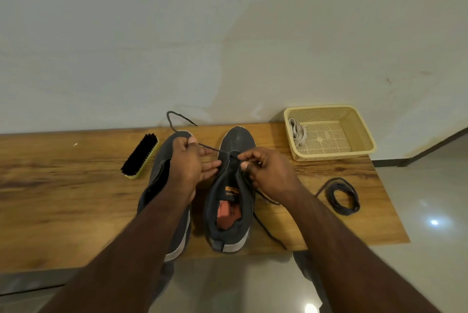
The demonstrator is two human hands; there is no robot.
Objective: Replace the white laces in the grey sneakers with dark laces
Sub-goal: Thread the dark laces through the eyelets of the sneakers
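Dark lace pinched by left hand and right hand fingers over sneaker.

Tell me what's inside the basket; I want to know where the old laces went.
The basket holds a bundle of white laces against its left wall. The rest of its perforated floor shows bare, apart from a small pale patch I can't identify. The near wall hides a strip of the floor.

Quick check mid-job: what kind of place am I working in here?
Probably a plain indoor room set up as a shoe-care spot, not a workshop: a wood-grain tabletop against a bare pale wall, a glossy tiled floor, a black-bristled shoe brush and a cream perforated plastic basket.
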